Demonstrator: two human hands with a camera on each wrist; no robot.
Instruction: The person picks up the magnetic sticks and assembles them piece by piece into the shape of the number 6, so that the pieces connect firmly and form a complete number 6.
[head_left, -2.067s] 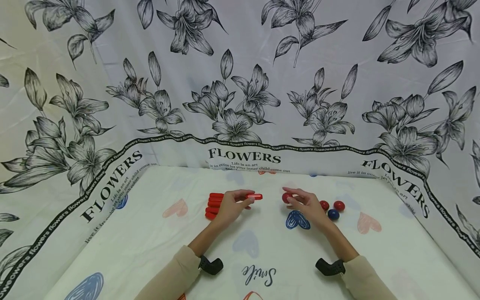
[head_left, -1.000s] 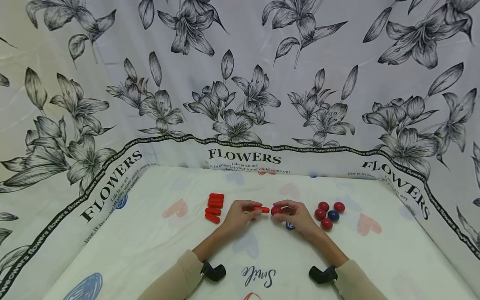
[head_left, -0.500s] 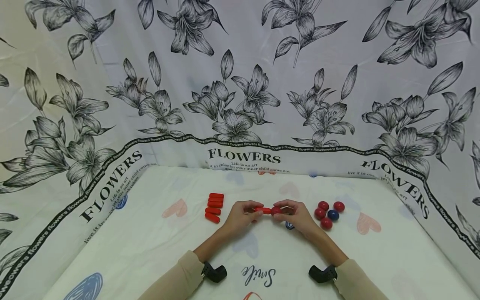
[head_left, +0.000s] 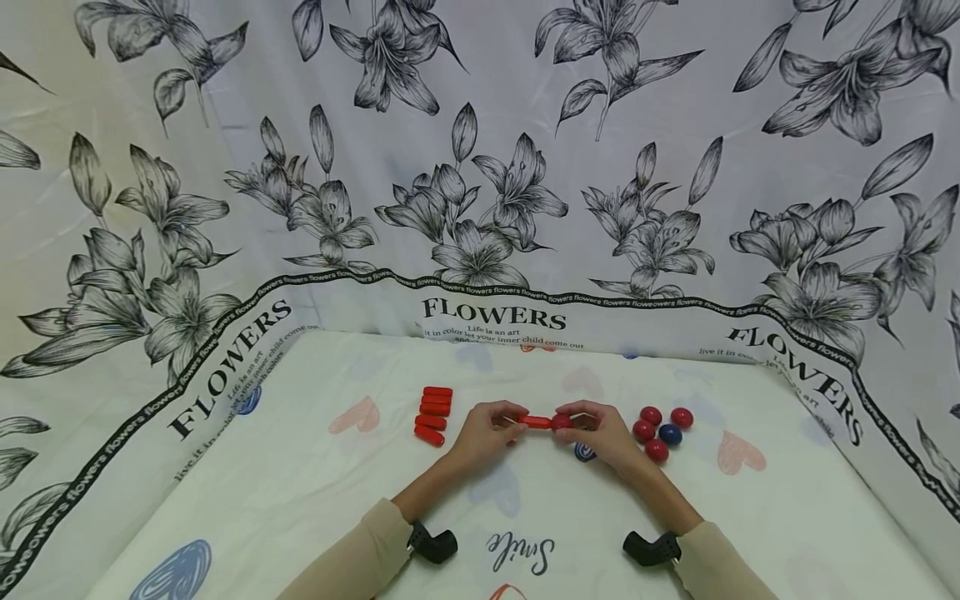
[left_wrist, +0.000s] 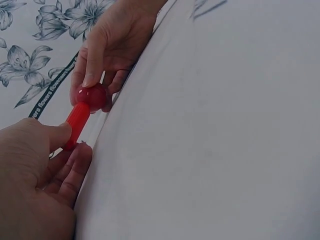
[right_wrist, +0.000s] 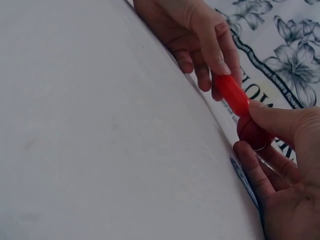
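Observation:
My left hand (head_left: 483, 437) pinches a short red stick (head_left: 537, 422) by one end, between thumb and fingers. Opposite it, my right hand (head_left: 602, 433) grips a glossy red ball (head_left: 561, 422). The stick's free end meets the ball, and the two line up between my hands over the middle of the table. In the left wrist view the stick (left_wrist: 78, 120) looks ridged and touches the ball (left_wrist: 91, 97). From the right wrist, fingers partly cover the ball (right_wrist: 252, 131); whether the stick's tip sits inside it cannot be seen.
Several more red sticks (head_left: 435, 409) lie in a rough column left of my hands. To the right is a cluster of several red balls (head_left: 643, 431) with one blue ball (head_left: 671, 434). A flower-printed curtain (head_left: 480, 167) rises behind the white tablecloth (head_left: 360, 483).
Two seconds ago the hands were apart, stick in the left and ball in the right. They have come together, and the stick's end now meets the ball. The head view has shifted slightly.

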